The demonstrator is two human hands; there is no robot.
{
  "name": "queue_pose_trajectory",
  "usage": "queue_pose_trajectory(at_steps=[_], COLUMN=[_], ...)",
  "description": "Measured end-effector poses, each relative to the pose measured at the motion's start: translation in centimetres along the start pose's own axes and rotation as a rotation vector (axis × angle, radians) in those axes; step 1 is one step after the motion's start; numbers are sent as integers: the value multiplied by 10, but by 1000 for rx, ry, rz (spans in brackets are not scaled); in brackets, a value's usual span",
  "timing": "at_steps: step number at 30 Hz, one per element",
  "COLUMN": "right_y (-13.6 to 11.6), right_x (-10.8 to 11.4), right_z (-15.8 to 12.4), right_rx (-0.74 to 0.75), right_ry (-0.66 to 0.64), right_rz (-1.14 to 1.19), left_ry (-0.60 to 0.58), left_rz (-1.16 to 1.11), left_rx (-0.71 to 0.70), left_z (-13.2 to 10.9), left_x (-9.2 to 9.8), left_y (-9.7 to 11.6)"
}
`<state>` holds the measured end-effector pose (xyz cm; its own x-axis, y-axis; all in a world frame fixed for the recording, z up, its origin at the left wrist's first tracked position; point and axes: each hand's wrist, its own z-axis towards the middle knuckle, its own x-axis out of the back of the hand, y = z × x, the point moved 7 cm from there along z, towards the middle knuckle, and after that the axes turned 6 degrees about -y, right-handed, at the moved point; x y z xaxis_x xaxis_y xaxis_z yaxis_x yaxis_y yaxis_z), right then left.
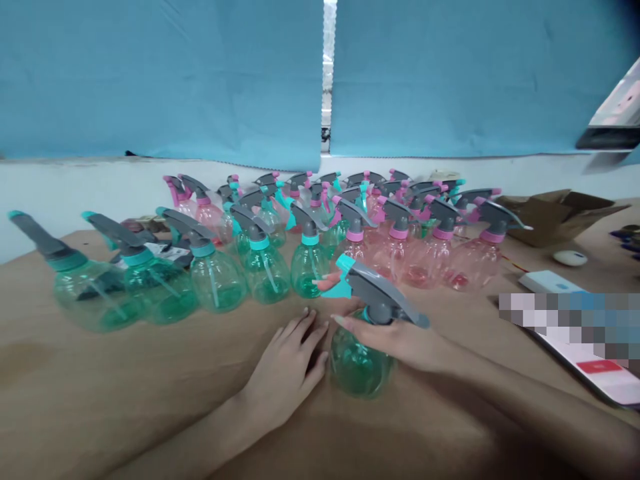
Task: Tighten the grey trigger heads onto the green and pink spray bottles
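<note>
A spray bottle [361, 367] with a clear green body, turquoise collar and grey-and-turquoise trigger head stands in front of me. My right hand [390, 339] is closed around its neck, just below the trigger head. Beside the bottle, my left hand [287, 373] lies on the table with its fingers spread and nothing in them. Behind my hands runs a row of similar sprayers: green ones such as the green spray bottle [269, 277] on the left, and pink ones such as the pink spray bottle [430, 260] on the right.
More green and pink sprayers crowd the back of the wooden table [150, 413]. To the right are an open cardboard box [555, 213], a white mouse [570, 258], a small white device [550, 281] and a lit phone [595, 363]. A blue curtain [175, 80] hangs behind.
</note>
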<state>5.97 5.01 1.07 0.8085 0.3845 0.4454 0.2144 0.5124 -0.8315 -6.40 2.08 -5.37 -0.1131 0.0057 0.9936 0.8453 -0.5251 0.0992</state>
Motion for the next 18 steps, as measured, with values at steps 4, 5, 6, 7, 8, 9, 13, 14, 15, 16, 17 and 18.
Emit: queue_pose_trajectory(at_steps=[4, 5, 6, 7, 8, 9, 13, 14, 15, 16, 17, 18], right_y=[-8, -9, -10, -11, -11, -11, -6, -4, -3, -2, -2, -2], right_x=[-8, -9, -9, -10, -10, -9, -9, -8, -8, -8, -8, -8], right_z=[-4, -4, -5, -5, -5, -5, -6, -6, -7, -7, -7, -7], right_rx=[53, 51, 49, 46, 45, 48, 60, 62, 65, 67, 71, 80], right_ry=[-43, -51, -57, -66, -75, -75, -66, -52, -46, -41, -33, -34], right_rz=[81, 90, 96, 102, 105, 106, 69, 46, 22, -1, -15, -17], left_ry=[22, 26, 27, 25, 23, 23, 37, 41, 43, 45, 47, 51], left_rz=[-10, -14, -18, -21, -23, -24, -30, -32, -33, -35, -37, -38], left_rx=[-6, -7, -8, -9, -10, -13, -19, -19, -18, -18, -19, -23], left_z=[0, 0, 1, 1, 1, 1, 1, 1, 0, 0, 0, 0], left_x=[0, -1, -1, -2, -2, -3, -1, -1, -1, 0, 0, 1], left_y=[-1, -1, -2, -2, -2, -2, -2, -2, -2, -2, -2, -2])
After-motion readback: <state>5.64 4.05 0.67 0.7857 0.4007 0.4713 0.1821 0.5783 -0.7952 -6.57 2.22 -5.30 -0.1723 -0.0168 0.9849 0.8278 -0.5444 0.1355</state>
